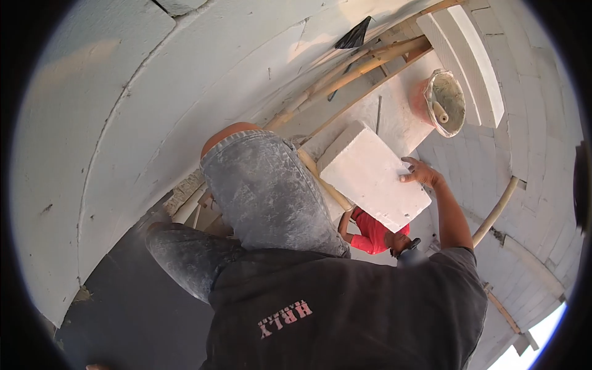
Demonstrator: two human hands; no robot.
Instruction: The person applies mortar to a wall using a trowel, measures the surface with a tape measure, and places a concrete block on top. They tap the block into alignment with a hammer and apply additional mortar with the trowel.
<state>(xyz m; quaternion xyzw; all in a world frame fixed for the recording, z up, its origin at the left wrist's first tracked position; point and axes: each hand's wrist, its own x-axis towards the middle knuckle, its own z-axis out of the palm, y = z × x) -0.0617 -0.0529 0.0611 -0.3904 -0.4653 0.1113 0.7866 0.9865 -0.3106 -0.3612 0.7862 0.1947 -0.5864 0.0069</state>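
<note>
A white lightweight concrete block (373, 176) lies slanted in front of my body, beyond my knee. My right hand (422, 172) grips its right edge, with the fingers over the edge and top face. Whether the block's underside rests on the boards is hidden. My left hand cannot be made out. Only a tiny sliver of something shows at the bottom left edge. Past the block stands a mortar-crusted bucket (445, 103), with a pale cylindrical handle (439, 112) sticking up inside it.
Bamboo poles (364, 63) and a board platform (394, 98) run beside the block wall (154, 98). More pale blocks (459, 61) stand behind the bucket. Below the block is a co-worker in a red shirt (372, 233). A drop to dark ground (129, 308) opens at lower left.
</note>
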